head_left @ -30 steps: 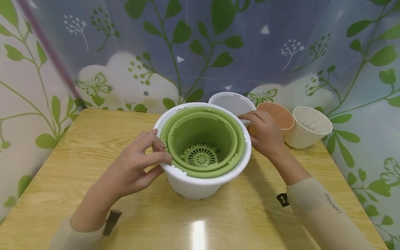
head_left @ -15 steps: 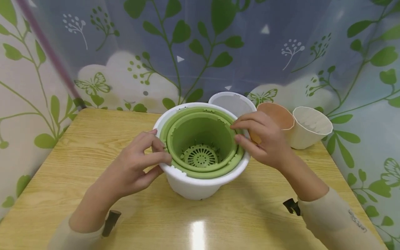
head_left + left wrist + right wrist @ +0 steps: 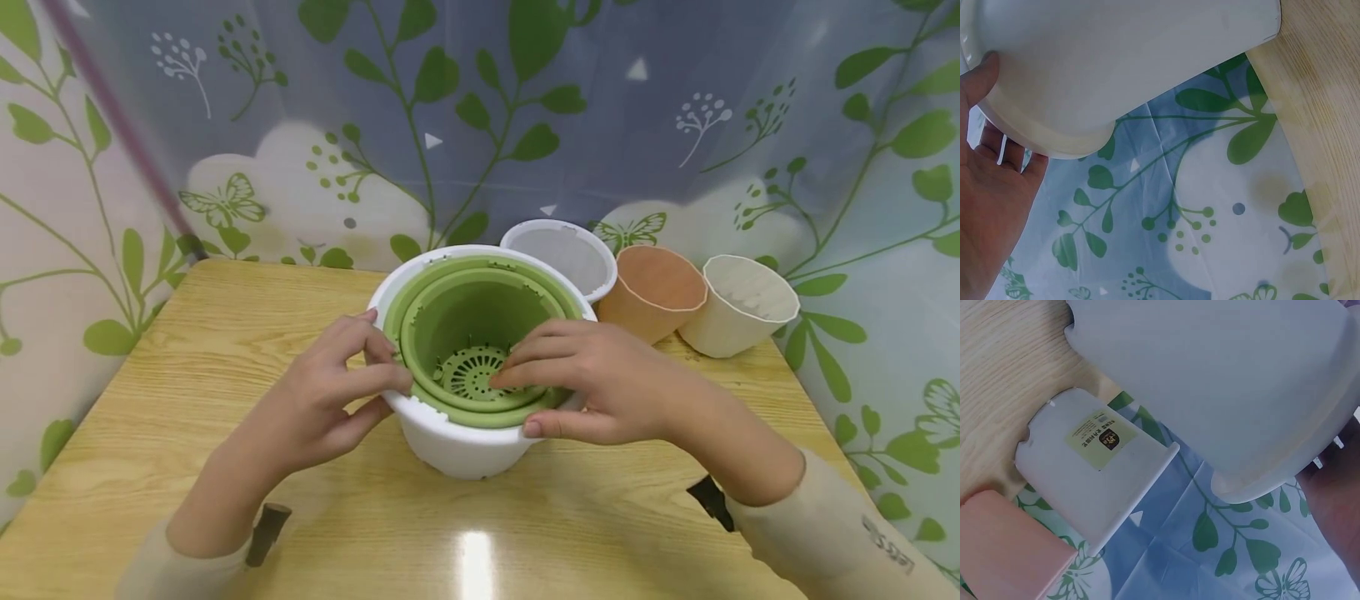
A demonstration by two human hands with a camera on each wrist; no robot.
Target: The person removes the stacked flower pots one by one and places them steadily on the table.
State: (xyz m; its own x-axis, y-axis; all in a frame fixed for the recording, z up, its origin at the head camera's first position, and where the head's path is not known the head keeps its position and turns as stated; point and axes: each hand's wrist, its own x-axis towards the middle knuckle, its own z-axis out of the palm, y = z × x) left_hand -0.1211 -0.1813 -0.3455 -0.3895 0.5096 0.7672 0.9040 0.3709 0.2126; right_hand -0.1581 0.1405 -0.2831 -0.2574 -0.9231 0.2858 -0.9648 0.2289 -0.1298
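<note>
A large white flowerpot [image 3: 465, 450] stands on the wooden table with a green flowerpot [image 3: 517, 414] inside it and a smaller green flowerpot [image 3: 483, 300] nested in that one. The innermost base is slotted. My left hand [image 3: 330, 396] grips the left side of the stack, with fingers over the white and outer green rims; the left wrist view shows its thumb against the white wall [image 3: 1085, 69]. At the front right, my right hand [image 3: 600, 379] straddles the rims. Its fingers reach down inside the innermost pot while its thumb rests on the white rim. Its palm hides the right-hand rims.
Behind the stack stands a smaller white pot [image 3: 558, 250], labelled on its side in the right wrist view. To its right are an orange pot [image 3: 652, 304] and a cream pot [image 3: 716, 325]. A leaf-printed curtain [image 3: 375, 167] closes off the back and sides.
My right hand has moved from the stack's far right side, over the green rims, to the front right, its fingers now inside the innermost pot. The left hand and the pots keep their places.
</note>
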